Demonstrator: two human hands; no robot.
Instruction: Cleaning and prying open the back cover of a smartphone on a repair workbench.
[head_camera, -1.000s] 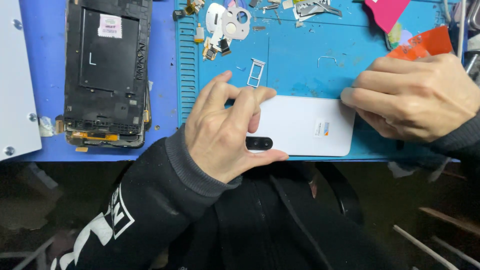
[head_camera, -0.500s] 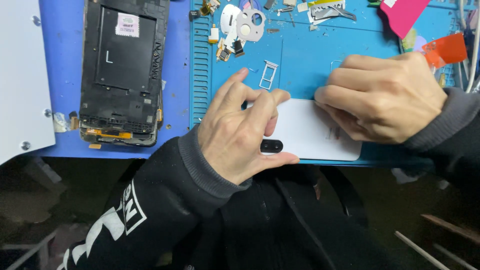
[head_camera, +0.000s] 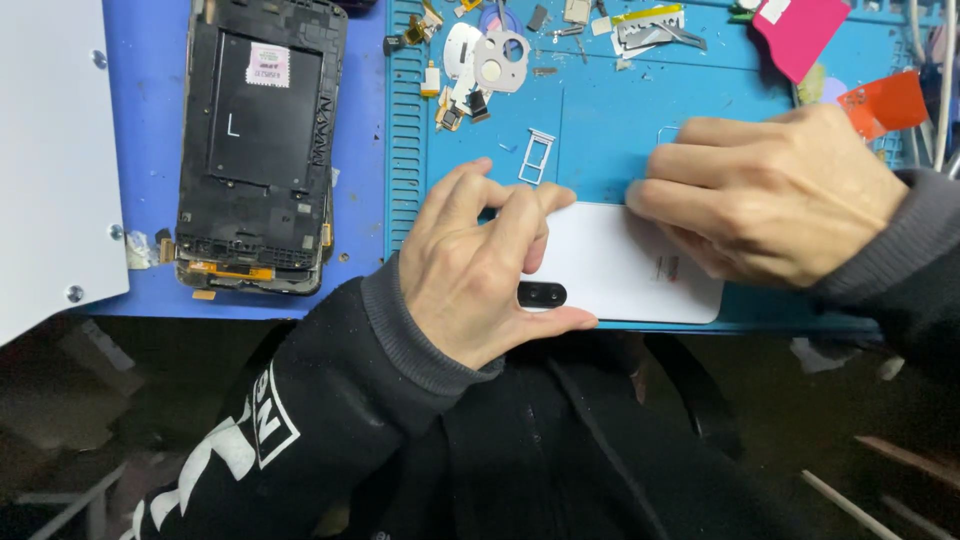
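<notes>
Pressing on the white phone back cover (head_camera: 620, 265), which lies flat at the near edge of the blue repair mat (head_camera: 600, 130), both hands work its rim. The left hand (head_camera: 480, 270) pinches the camera-window end with curled fingers and thumb; the right hand (head_camera: 770, 195), fingers bent and closed, bears on the far edge at about 1 o'clock. Even, steady pressure along the seam likely serves best, keeping clear of the SIM tray (head_camera: 537, 157) at 11 o'clock
</notes>
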